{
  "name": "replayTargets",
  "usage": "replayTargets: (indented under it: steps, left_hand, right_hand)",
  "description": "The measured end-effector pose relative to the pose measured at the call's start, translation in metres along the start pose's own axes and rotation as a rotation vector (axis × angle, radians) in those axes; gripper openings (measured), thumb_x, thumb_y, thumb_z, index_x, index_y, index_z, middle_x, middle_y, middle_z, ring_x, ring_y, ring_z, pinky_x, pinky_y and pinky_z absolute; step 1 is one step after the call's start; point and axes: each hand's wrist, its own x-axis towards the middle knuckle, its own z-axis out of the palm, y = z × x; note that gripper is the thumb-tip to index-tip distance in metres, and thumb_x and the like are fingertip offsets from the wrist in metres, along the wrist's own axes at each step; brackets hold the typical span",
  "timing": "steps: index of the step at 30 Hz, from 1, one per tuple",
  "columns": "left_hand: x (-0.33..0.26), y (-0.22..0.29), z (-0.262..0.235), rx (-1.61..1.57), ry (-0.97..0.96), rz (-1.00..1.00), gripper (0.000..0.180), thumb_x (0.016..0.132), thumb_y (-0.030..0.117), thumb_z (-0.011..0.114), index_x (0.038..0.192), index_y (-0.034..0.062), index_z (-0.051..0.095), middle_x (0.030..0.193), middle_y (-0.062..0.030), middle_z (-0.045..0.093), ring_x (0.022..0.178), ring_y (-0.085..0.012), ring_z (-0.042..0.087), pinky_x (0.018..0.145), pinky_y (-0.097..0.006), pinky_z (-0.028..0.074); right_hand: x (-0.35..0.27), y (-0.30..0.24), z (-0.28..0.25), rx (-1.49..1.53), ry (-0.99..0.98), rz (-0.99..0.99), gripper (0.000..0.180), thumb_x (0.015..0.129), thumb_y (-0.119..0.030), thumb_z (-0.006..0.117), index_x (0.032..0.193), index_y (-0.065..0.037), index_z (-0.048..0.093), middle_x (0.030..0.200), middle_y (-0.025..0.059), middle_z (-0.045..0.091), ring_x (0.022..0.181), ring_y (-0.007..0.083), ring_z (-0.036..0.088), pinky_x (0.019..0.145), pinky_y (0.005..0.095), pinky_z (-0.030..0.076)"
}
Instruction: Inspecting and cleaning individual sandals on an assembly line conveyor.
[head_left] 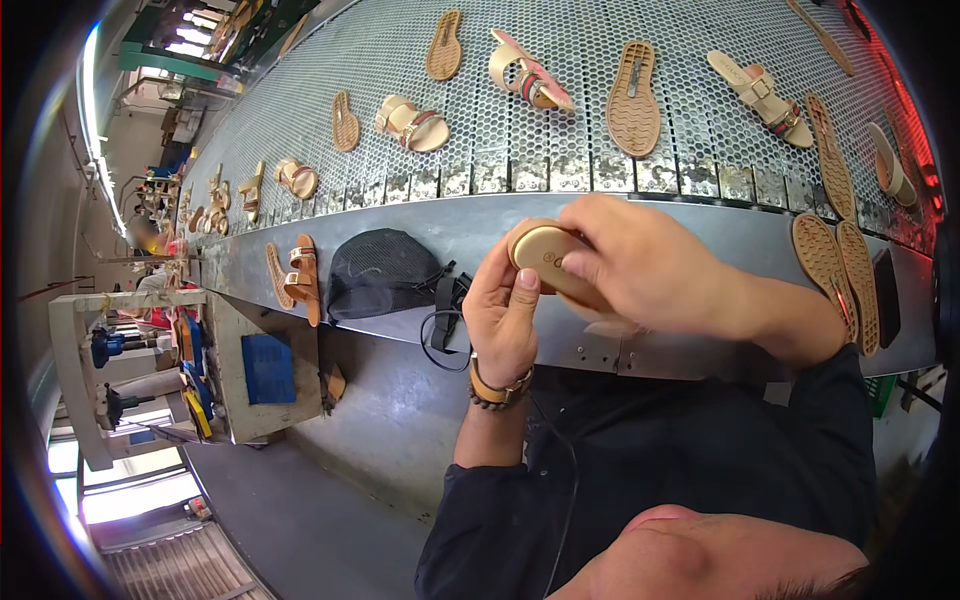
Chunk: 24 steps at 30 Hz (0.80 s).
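Head view: I hold a beige, oval-ended shoe insole (548, 262) up in front of my chest, just above the near edge of the grey metal counter (420, 225). My left hand (505, 320) pinches its rounded heel end, thumb flat on the face; my right hand (640, 265) closes over the rest from above, fingers wrapped round the edge. So both grips are pressed on the one piece. I judge it light and thin, stiff enough to keep its shape yet likely to flex if bent, with a smooth face that could slide under a loose thumb; the edges near the heel look the safest place to take hold.

Beyond it runs the perforated metal conveyor belt (560, 110). On the stretch nearest me I count three tan ribbed outsoles lying tread up, the largest (634, 100) right ahead, and three strapped tan sandals, one (412, 122) to my left. More lie farther along, too small to count. Two brown soles (840, 275) lean on the counter at my right, a pair of brown sandals (295, 275) sits at my left, and one black mesh bag (385, 272) rests between.
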Motion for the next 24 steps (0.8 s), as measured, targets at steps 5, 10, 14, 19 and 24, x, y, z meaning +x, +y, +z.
replayTargets:
  steps: [5,10,14,19,24]
  left_hand:
    - [0.006,-0.012,0.001,-0.117,0.012,-0.088,0.047,0.11,0.013,0.054,0.15,-0.0092,0.045,0.138,-0.0188,0.063,0.119,-0.0209,0.066,0.096,-0.033,0.057]
    - [0.001,-0.015,0.001,-0.11,0.046,-0.123,0.052,0.109,0.016,0.055,0.152,-0.0104,0.041,0.143,-0.02,0.059,0.127,-0.0227,0.062,0.107,-0.036,0.052]
    - [0.003,-0.02,-0.006,0.006,0.089,-0.115,0.054,0.108,0.016,0.058,0.153,-0.0098,0.04,0.143,-0.0192,0.059,0.128,-0.0213,0.061,0.107,-0.034,0.051]
    - [0.006,-0.03,-0.032,0.161,0.139,-0.054,0.059,0.104,0.012,0.065,0.154,-0.0068,0.04,0.149,-0.021,0.055,0.132,-0.0232,0.058,0.101,-0.033,0.055]
    - [0.035,-0.003,-0.063,0.298,0.222,-0.055,0.044,0.099,0.012,0.073,0.138,-0.0027,0.06,0.127,-0.0107,0.069,0.115,-0.0168,0.064,0.094,-0.03,0.053]
  right_hand:
    - [0.013,0.031,-0.004,0.549,-0.18,0.312,0.029,0.102,-0.016,0.064,0.123,0.004,0.069,0.108,0.0144,0.075,0.098,0.0207,0.07,0.09,0.0355,0.054]
    - [0.018,0.054,0.022,0.888,-0.173,0.433,0.028,0.103,-0.014,0.065,0.124,0.003,0.071,0.107,0.0086,0.075,0.092,0.0125,0.069,0.082,0.0286,0.057]
    - [0.022,0.05,0.041,1.125,-0.169,0.475,0.028,0.103,-0.015,0.067,0.125,0.002,0.07,0.105,0.0065,0.074,0.095,0.0099,0.068,0.083,0.0266,0.057]
    - [0.048,0.03,0.061,0.742,-0.177,0.416,0.027,0.107,-0.014,0.056,0.122,0.005,0.07,0.103,0.009,0.074,0.092,0.0121,0.066,0.085,0.0294,0.054]
    - [0.096,0.033,0.079,0.462,-0.138,0.274,0.025,0.104,-0.013,0.056,0.112,0.003,0.074,0.093,0.008,0.074,0.082,0.0128,0.065,0.077,0.033,0.053]
